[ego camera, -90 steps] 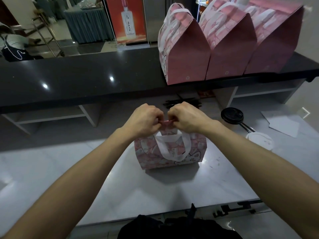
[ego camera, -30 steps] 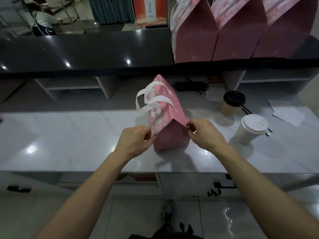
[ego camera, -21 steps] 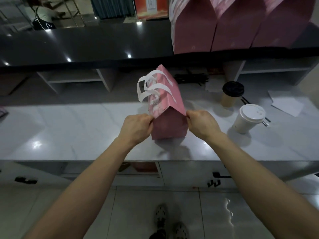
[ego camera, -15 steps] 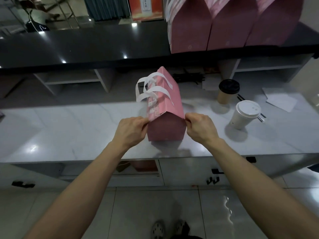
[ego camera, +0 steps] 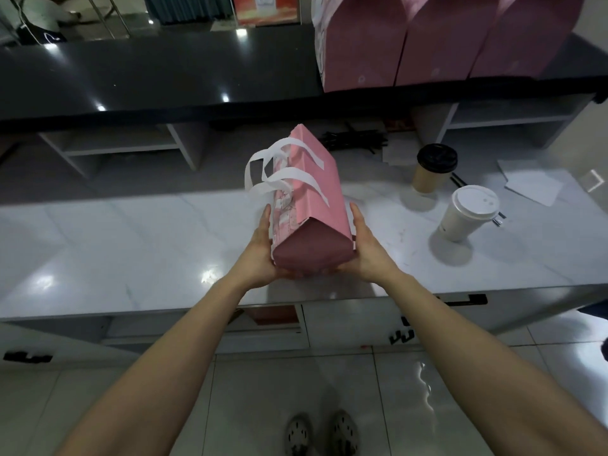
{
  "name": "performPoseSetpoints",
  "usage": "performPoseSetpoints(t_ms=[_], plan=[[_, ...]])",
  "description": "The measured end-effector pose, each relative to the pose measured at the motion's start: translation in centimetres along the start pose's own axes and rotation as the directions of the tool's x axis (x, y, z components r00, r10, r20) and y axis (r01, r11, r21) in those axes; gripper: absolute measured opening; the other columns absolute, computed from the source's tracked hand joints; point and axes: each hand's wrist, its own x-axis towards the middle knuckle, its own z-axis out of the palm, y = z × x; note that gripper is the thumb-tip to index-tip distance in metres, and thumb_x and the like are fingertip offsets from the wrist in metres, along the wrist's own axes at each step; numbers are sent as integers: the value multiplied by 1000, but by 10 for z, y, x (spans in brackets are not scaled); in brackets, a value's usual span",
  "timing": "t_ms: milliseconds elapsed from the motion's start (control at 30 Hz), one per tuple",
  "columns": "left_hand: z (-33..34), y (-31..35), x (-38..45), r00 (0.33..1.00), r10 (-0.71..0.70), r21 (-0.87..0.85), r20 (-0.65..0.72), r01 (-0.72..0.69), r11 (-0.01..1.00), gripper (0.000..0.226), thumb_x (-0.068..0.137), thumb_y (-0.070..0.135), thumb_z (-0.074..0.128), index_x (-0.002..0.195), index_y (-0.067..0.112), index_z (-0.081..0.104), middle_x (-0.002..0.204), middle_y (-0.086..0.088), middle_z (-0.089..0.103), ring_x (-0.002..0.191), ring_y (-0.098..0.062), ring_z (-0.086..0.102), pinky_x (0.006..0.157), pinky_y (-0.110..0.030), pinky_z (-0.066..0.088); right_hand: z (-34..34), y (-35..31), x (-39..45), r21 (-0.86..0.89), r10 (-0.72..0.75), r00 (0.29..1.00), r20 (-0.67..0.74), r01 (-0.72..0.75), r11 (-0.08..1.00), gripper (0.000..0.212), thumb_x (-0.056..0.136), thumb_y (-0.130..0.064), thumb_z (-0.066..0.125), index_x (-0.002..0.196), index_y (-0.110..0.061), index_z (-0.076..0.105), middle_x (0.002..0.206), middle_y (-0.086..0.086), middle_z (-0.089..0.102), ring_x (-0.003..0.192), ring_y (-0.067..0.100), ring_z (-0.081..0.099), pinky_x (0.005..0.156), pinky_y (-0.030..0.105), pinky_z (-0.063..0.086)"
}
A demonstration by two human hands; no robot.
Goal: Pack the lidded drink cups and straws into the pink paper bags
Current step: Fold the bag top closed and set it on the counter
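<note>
A closed pink paper bag [ego camera: 316, 192] with white handles is clamped between my two palms, above the white marble counter [ego camera: 131, 251]. My left hand [ego camera: 263, 251] presses its left side with straight fingers. On its right side my right hand [ego camera: 365, 251] presses flat in the same way. To the right on the counter stand a brown cup with a black lid [ego camera: 432, 169] and a white lidded cup [ego camera: 468, 213]. A pile of black straws [ego camera: 353, 139] lies behind the bag.
Three more closed pink bags [ego camera: 427, 44] stand in a row on the raised black counter [ego camera: 164, 77] at the back right. White paper sheets [ego camera: 533, 185] lie at the counter's right end. Open shelves sit under the black counter.
My hands moved from pinching the bag's near top corners to flat palms on its two sides. The bag now tilts and sits raised between them.
</note>
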Motion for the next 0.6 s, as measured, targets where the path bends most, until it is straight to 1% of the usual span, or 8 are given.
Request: performPoseSetpoints(t_ms=[100, 167, 233, 333, 400, 467, 533, 600], plan=[[7, -1, 6, 999, 40, -35, -34, -41, 999, 165, 51, 65, 96, 167, 49, -21, 164, 21, 34, 141, -6, 47, 113, -29, 46, 9, -4, 6, 52, -81, 996, -37, 83, 995, 147, 62, -63, 95, 166, -52, -8, 161, -10, 44, 135, 14, 57, 110, 40, 51], [3, 0, 2, 996, 75, -73, -39, -78, 994, 162, 53, 63, 96, 167, 51, -18, 160, 22, 36, 138, -6, 47, 107, -24, 45, 13, -9, 4, 67, -97, 994, -59, 100, 993, 144, 62, -63, 95, 166, -52, -4, 162, -9, 43, 138, 16, 56, 110, 40, 50], [-8, 1, -6, 992, 114, -100, -46, -118, 988, 160, 55, 53, 98, 168, 51, -14, 161, 20, 37, 140, -10, 49, 99, -21, 53, 16, -19, 0, 79, -110, 992, -65, 115, 990, 145, 58, -61, 97, 164, -55, -2, 159, -10, 46, 133, 14, 58, 105, 34, 52], [-35, 7, -18, 982, 172, -136, -81, -181, 974, 160, 56, 42, 103, 171, 48, -8, 163, 20, 40, 138, -8, 53, 98, -31, 62, 17, -47, -4, 115, -135, 985, -105, 147, 982, 136, 53, -64, 100, 149, -76, 3, 139, -31, 54, 114, -8, 62, 87, 18, 52], [-57, 13, -23, 974, 199, -131, -105, -212, 968, 157, 55, 49, 101, 170, 52, -6, 160, 21, 44, 135, -6, 56, 96, -30, 63, 16, -71, -4, 105, -168, 977, -134, 182, 978, 130, 54, -66, 99, 143, -79, 5, 134, -34, 54, 113, -4, 63, 88, 26, 56], [-81, 18, -25, 961, 235, -95, -144, -250, 964, 154, 55, 56, 98, 168, 56, -7, 156, 22, 48, 131, -5, 57, 83, -15, 60, 12, -97, -1, 72, -223, 959, -174, 238, 969, 131, 55, -67, 98, 145, -78, 3, 140, -25, 55, 118, 8, 62, 93, 34, 57], [-106, 22, -21, 946, 262, -68, -188, -279, 958, 152, 55, 58, 98, 167, 59, -5, 157, 19, 49, 132, -11, 57, 75, -9, 57, 4, -119, 8, 58, -265, 942, -208, 282, 958, 132, 56, -66, 97, 148, -77, 3, 145, -19, 56, 122, 14, 61, 96, 38, 57], [-130, 32, -13, 926, 292, -42, -238, -310, 950, 152, 55, 60, 98, 167, 60, -5, 162, 19, 45, 139, -16, 54, 90, -18, 57, -7, -141, 19, 52, -292, 926, -240, 313, 948, 137, 54, -68, 97, 157, -69, 7, 147, -21, 55, 124, 12, 59, 97, 33, 53]])
